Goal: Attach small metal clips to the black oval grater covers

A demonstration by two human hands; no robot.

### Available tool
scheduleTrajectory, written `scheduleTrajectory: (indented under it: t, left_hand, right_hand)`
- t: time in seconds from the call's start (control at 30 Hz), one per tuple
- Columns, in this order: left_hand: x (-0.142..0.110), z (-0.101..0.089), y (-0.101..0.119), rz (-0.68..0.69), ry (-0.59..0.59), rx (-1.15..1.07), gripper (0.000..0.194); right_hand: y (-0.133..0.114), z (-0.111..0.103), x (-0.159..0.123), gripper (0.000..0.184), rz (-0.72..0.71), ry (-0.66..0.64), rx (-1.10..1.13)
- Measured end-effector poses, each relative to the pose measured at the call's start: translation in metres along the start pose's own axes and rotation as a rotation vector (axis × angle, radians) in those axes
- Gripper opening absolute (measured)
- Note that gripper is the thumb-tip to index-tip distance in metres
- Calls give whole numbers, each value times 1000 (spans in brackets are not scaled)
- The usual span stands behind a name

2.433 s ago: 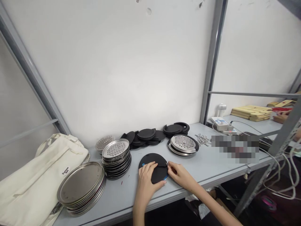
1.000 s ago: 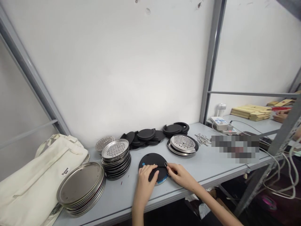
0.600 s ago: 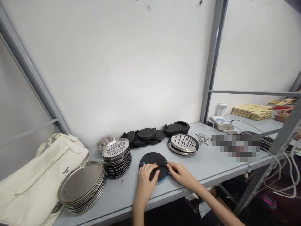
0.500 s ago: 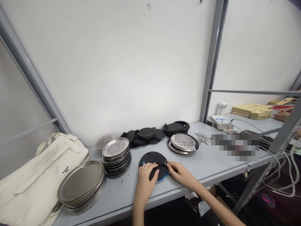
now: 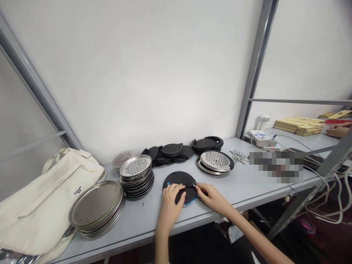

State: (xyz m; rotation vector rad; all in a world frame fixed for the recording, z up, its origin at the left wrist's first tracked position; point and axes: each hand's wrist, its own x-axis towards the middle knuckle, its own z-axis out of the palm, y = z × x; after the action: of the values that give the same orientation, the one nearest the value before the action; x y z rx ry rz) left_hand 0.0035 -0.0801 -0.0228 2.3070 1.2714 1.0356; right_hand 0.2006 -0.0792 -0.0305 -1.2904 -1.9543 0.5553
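A round black disc (image 5: 178,177) with a blue dot and a blue strip at its near edge lies flat on the table before me. My left hand (image 5: 172,201) holds it down from the left, fingers bent over its top and thumb on the near half. At the disc's right edge, my right hand (image 5: 210,196) pinches a thin metal wire clip (image 5: 194,184), which touches the disc. Behind my right hand lie perforated metal grater plates (image 5: 216,160) with black rims. Loose wire clips (image 5: 238,157) form a small heap farther right.
Stacked grater plates (image 5: 136,167) and plain metal lids (image 5: 96,203) stand left, beside a cream cloth bag (image 5: 52,198). Black plastic holders (image 5: 172,150) line the wall. A shelf post (image 5: 257,69), cables (image 5: 341,198) and yellow board pieces (image 5: 299,125) are right, near another person's hand (image 5: 339,130).
The view has tilted and shifted slightly. Both hands stay at the black disc, with the right fingers still pinching the wire clip at its edge.
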Motion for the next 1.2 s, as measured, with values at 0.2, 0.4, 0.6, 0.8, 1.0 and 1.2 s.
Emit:
scheduleTrajectory:
  t: [0.2,0.4,0.6,0.8,1.0,1.2]
  left_hand:
    - [0,-1,1,-3,-5,-9,23]
    - [-1,-1,3,-6,-8,-17,22]
    - [-1,-2,3,-3,-4,-18,23]
    - [-1,-1,2,-10,0,-7,24]
    - [-2,-1,1,-1,16,-10,23]
    - [-1,1,0,-7,9,-31,22]
  right_hand:
    - [1,1,0,32,2,-7,11]
    - [3,2,0,31,-6,-4,12]
    - [6,5,0,32,2,17,10]
    - [7,6,1,33,22,49,7]
    - [3,4,1,32,33,34,2]
    - [2,4,1,31,10,-2,-12]
